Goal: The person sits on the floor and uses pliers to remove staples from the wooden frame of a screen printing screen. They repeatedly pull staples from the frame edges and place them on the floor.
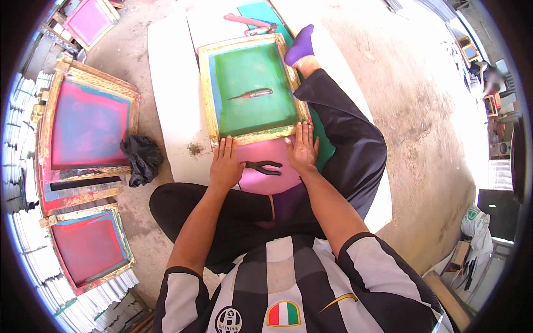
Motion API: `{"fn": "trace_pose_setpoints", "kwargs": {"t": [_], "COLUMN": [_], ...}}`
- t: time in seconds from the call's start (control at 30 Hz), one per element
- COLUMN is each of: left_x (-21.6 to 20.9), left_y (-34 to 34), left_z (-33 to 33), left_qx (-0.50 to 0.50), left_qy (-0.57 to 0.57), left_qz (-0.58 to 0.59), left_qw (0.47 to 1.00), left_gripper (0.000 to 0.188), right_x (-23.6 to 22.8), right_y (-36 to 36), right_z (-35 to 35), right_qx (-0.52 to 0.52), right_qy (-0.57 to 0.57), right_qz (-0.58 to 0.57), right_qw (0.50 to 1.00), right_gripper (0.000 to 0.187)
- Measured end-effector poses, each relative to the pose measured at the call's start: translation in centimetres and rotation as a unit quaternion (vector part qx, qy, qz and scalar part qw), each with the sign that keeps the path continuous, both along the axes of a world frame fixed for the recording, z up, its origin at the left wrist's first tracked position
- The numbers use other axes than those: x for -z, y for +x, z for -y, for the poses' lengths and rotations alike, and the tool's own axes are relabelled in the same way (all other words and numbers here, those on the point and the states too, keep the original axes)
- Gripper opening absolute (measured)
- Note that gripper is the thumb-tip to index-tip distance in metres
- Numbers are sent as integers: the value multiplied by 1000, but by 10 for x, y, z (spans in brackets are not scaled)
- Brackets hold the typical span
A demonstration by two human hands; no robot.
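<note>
My left hand lies with its fingers stretched out on the near left corner of a wooden screen-printing frame. At the near right corner, my right hand rests in the same way, its fingers flat on the wood. Green mesh fills the frame, and a screwdriver with a red and clear handle lies across it. Between my hands, dark-handled pliers sit on a pink sheet. The pliers' jaw end is close to my left thumb; whether they touch, I cannot tell.
Beyond the frame are a pink stick-like piece, a hand tool and a teal sheet. My sock-covered foot is beside its far right corner. Leftward stand other screens and a black plastic bag. A white sack stands right.
</note>
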State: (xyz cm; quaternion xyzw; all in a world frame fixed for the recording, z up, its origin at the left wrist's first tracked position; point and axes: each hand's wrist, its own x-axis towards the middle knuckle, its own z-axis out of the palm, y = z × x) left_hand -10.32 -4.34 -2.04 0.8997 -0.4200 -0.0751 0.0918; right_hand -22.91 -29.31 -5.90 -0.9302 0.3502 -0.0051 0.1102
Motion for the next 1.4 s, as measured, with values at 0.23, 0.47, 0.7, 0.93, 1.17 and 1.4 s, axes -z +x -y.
{"fn": "trace_pose_setpoints", "kwargs": {"t": [0.23, 0.47, 0.7, 0.93, 1.17, 1.4], "left_x": [-1, 10, 26, 18, 59, 53], "left_y": [0, 12, 31, 24, 50, 51], "left_z": [-10, -28, -40, -25, -24, -15], "left_qx": [-81, -175, -196, -245, -272, -314], "left_qy": [-44, -134, -252, -299, -330, -294], "left_qz": [-30, -163, -252, -224, -202, -209], "left_qw": [995, 962, 914, 895, 881, 878], "left_gripper": [87, 89, 77, 57, 51, 43], "right_x": [-26, -48, -49, -43, -6, -16], "right_y": [0, -10, 5, -17, 0, 26], "right_z": [-33, -66, -67, -52, -12, 68], "right_qx": [-90, -135, -101, -125, 190, 291], "right_qy": [10, 49, 100, 171, 182, 365], "right_qz": [19, -3, 72, -30, 203, 164], "right_qw": [996, 990, 987, 977, 943, 869], "right_gripper": [77, 73, 71, 62, 77, 79]}}
